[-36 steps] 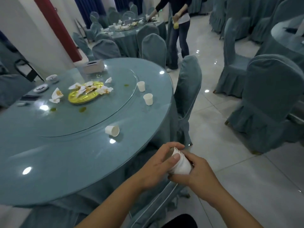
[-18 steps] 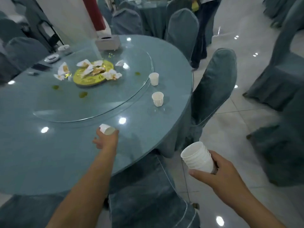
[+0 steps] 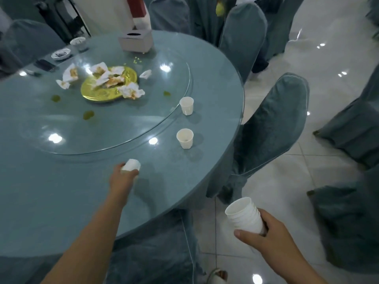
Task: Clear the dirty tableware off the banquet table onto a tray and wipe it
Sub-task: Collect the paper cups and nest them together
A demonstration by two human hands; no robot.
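My left hand (image 3: 123,178) reaches over the round blue-grey banquet table (image 3: 61,212) and grips a small white paper cup (image 3: 132,164) lying on its side. My right hand (image 3: 264,235) is off the table's edge, holding a stack of white paper cups (image 3: 243,217) tilted with the mouth up and left. Two more white cups stand upright on the table, one (image 3: 185,138) near the glass turntable's rim and one (image 3: 186,105) farther back. A gold plate (image 3: 102,91) with crumpled dirty napkins (image 3: 131,90) sits on the glass turntable (image 3: 143,128).
A tissue box (image 3: 136,41), two small dishes (image 3: 61,53) and a dark phone (image 3: 44,65) sit at the far side. Greenish spills (image 3: 88,114) dot the turntable. Covered chairs (image 3: 268,128) ring the table; one chair is right below me. Glossy tiled floor lies to the right.
My left hand left the cup stack, reached out to the fallen cup on the table and closed on it. My right hand kept the stack. The view tilted down and closer.
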